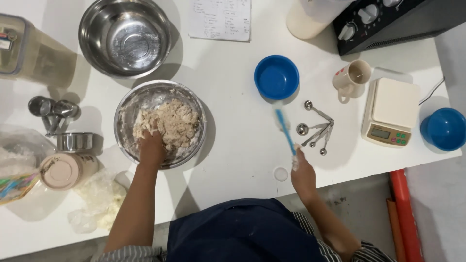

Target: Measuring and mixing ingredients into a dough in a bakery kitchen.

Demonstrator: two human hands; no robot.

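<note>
Shaggy, pale beige dough point(170, 123) fills the middle of a floured, round steel mixing bowl point(127, 104) that stands on the white tabletop point(233, 145), left of centre in the head view. The left hand point(151, 147) is pushed into the near edge of the dough, fingers buried in it, so whether they are spread or curled cannot be told. The right hand point(303, 174), dusted with flour, is closed around the lower end of a slim blue-handled spatula point(285, 131), whose blade end is blurred and lifted over the table, well apart from the bowl.

Around them: an empty, shiny steel bowl point(124, 36) behind the dough bowl, a small blue plastic bowl point(276, 76) just beyond the spatula tip, a fan of metal measuring spoons point(315, 130) beside it, a cream mug point(350, 77), a white kitchen scale point(391, 111) and a second blue bowl point(445, 128) at the right edge. Metal measuring cups point(53, 109) and a round lidded tub point(65, 170) lie on the left.

Judging by the rough, lumpy mass and the flour clinging to the bowl wall, the work is at the mixing or early kneading stage. The next move seems to call for bringing the spatula across to the bowl to scrape the wall, with the left hand steadying the dough.
</note>
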